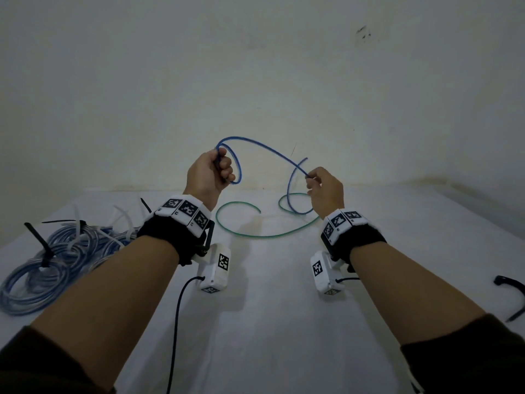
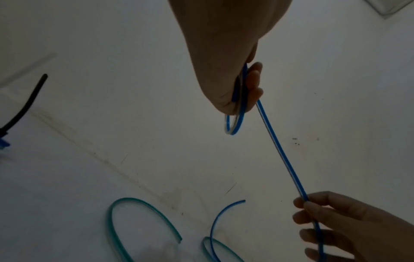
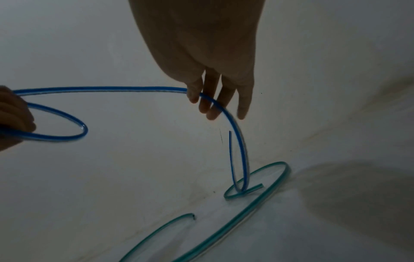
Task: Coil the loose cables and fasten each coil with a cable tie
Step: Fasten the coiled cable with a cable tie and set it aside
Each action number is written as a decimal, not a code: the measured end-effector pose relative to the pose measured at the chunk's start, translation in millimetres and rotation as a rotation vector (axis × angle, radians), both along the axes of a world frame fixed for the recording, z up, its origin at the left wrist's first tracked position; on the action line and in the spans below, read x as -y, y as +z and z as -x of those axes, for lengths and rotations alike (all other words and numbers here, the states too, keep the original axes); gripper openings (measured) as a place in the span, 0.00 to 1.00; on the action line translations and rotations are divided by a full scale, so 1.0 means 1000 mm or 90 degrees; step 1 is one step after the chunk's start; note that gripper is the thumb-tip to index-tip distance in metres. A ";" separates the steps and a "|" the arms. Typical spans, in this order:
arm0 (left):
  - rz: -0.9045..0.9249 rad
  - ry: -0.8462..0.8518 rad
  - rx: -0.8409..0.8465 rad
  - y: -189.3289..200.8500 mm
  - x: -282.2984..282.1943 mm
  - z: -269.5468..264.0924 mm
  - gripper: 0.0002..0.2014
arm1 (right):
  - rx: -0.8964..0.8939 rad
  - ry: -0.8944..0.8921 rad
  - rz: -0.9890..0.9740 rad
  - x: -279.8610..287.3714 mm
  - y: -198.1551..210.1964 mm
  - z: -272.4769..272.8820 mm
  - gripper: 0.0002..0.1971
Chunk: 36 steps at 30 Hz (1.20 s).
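Observation:
A loose blue cable (image 1: 264, 149) is held in the air above the white table (image 1: 270, 308). My left hand (image 1: 211, 172) grips a small loop of it (image 2: 235, 122) in its fist. My right hand (image 1: 318, 182) pinches the same cable (image 3: 134, 88) farther along, between thumb and fingers. From there the blue cable (image 3: 243, 156) hangs down to the table, and its free end curves up. A green cable (image 1: 255, 236) lies loose on the table under both hands (image 3: 257, 198).
Several tied blue coils (image 1: 56, 260) with white and black cable ties lie at the left of the table. A loose black cable tie (image 1: 514, 297) lies at the right edge. A wall (image 1: 255, 66) rises behind the table.

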<state>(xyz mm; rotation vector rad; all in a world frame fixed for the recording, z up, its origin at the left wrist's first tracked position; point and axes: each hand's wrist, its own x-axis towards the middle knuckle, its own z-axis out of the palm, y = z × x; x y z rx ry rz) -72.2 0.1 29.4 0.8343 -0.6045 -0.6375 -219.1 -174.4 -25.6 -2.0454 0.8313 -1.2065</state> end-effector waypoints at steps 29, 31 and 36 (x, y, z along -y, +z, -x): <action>-0.359 0.105 0.718 -0.031 0.013 0.009 0.10 | -0.097 0.230 0.281 -0.031 0.020 -0.018 0.03; -0.377 0.077 0.718 -0.029 0.010 0.013 0.14 | -0.090 0.202 0.289 -0.032 0.020 -0.019 0.05; -0.381 0.130 0.760 -0.024 0.009 0.011 0.14 | -0.109 0.192 0.277 -0.032 0.018 -0.023 0.06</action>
